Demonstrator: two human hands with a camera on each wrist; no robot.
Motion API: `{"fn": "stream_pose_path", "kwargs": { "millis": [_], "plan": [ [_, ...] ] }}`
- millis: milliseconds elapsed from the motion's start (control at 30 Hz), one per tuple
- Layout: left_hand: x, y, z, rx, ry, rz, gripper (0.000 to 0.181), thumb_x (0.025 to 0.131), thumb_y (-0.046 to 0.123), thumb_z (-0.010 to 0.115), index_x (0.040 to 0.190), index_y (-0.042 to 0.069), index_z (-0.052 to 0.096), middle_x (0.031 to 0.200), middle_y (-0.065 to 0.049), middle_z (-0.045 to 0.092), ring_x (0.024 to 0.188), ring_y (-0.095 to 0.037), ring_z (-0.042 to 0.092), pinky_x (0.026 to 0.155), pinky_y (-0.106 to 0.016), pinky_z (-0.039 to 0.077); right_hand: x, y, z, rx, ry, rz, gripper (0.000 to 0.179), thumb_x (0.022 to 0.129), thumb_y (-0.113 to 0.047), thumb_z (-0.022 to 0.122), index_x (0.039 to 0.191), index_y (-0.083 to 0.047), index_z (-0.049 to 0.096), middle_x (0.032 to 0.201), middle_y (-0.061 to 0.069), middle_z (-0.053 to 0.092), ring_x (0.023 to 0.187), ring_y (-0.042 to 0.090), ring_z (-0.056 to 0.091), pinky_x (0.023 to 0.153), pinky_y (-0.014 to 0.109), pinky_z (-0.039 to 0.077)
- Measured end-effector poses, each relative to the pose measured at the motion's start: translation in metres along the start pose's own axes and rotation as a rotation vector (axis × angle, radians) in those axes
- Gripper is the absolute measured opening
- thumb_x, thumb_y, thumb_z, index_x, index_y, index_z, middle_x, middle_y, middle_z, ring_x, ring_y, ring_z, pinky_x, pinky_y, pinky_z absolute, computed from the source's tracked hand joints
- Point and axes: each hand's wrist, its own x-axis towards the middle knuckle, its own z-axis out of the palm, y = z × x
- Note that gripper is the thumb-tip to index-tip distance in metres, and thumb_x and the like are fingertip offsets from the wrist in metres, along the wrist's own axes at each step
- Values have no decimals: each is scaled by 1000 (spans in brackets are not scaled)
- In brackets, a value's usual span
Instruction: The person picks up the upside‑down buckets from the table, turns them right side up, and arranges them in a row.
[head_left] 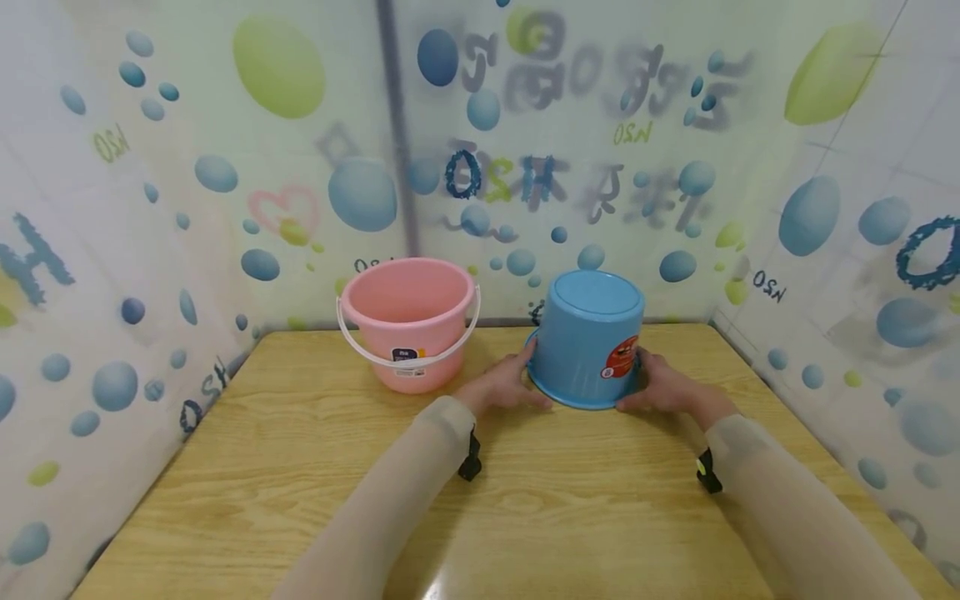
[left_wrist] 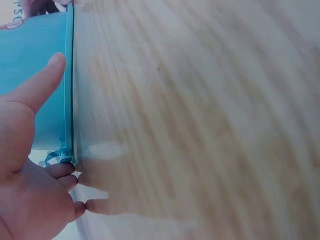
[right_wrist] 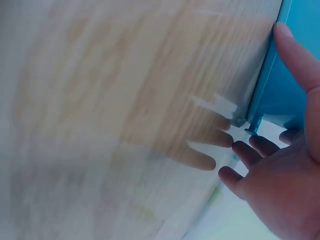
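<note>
A blue bucket [head_left: 588, 333] stands upside down on the table, its base up and its rim on the wood. A red label shows on its side. My left hand [head_left: 506, 386] is at the bucket's left side, fingers spread low by the rim. In the left wrist view its thumb [left_wrist: 42, 82] lies straight along the blue wall, with the other fingertips close to the tabletop. On the right side is my right hand [head_left: 667, 387]; in the right wrist view its thumb [right_wrist: 292, 50] touches the rim, while the other fingers extend loosely near the table.
A pink bucket [head_left: 408, 333] stands upright to the left of the blue one, its white handle [head_left: 405, 363] hanging down in front. Both are near the back of the wooden table [head_left: 300, 500]. A patterned curtain [head_left: 480, 125] encloses the back and both sides.
</note>
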Motion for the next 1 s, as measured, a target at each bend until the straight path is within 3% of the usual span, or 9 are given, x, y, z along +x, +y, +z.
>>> {"fn": "stream_pose_path", "kwargs": {
  "millis": [200, 400, 633, 833, 1000],
  "plan": [
    [2, 5, -2, 48, 33, -25, 127, 92, 47, 90, 179, 31, 0, 177, -27, 24, 164, -43, 28, 135, -61, 27, -1, 1, 1, -6, 14, -18, 136, 91, -48, 91, 171, 9, -4, 171, 44, 11, 158, 65, 17, 129, 80, 18],
    [4, 10, -3, 71, 72, -51, 123, 95, 46, 87, 177, 38, -4, 175, -22, 25, 160, -37, 26, 134, -58, 25, -5, -4, 2, 62, 31, -131, 131, 93, -39, 91, 172, 9, -2, 177, 40, 11, 161, 64, 17, 129, 78, 21],
    [-6, 5, -7, 11, 106, -3, 120, 94, 52, 86, 177, 42, 0, 172, -26, 28, 154, -41, 31, 129, -60, 30, -15, -6, 0, 133, 73, -148, 133, 96, -36, 88, 174, -4, -14, 176, 40, 17, 160, 64, 23, 126, 81, 23],
    [-15, 2, -15, -93, 114, 18, 113, 94, 63, 81, 175, 49, 3, 171, -27, 24, 154, -44, 32, 128, -65, 35, -22, -6, -6, 152, 121, -167, 117, 103, -39, 80, 177, -12, -6, 174, 38, 27, 160, 61, 29, 124, 83, 25],
    [-19, 1, -20, -116, 129, 28, 109, 94, 71, 76, 176, 44, 10, 170, -28, 25, 154, -46, 32, 126, -69, 37, -27, -8, -9, 160, 138, -167, 105, 107, -42, 74, 179, -16, 2, 176, 34, 27, 161, 59, 29, 125, 81, 26]
  ]
}}
